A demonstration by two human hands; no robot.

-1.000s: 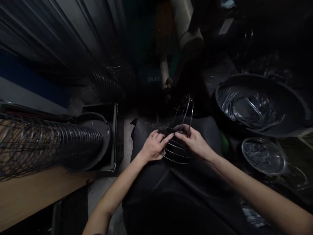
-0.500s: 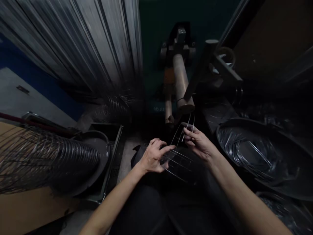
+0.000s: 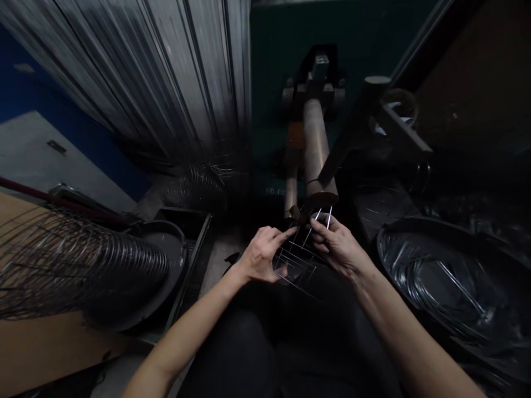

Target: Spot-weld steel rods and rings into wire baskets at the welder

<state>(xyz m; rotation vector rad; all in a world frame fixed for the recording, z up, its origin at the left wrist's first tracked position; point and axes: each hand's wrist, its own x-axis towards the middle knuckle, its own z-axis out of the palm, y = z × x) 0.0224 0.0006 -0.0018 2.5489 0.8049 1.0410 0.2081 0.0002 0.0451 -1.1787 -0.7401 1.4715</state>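
Observation:
My left hand point(image 3: 262, 255) is curled round the edge of a small wire frame point(image 3: 297, 261) made of thin crossing rods, thumb below and index finger stretched along its top. A bent, U-like wire point(image 3: 330, 216) is pinched between thumb and fingers of my right hand point(image 3: 337, 243). That wire's upper end reaches up to the lower end of a thick metal cylinder point(image 3: 317, 149) on a machine. A thinner metal arm point(image 3: 291, 188) ends just above the frame. Whether wire and frame touch is too dark to tell.
On the left, a long stack of wire rings point(image 3: 124, 257) rests on a dark round tray point(image 3: 176, 237). To the right, a large dark basin point(image 3: 384, 229) holds many loose bent wires point(image 3: 418, 287). A slanted bar point(image 3: 352, 127) stands beside the cylinder.
The wire frame and the bent wire have come closer to the ends of the machine's arms. My left hand has risen slightly. The whole view has shifted a little.

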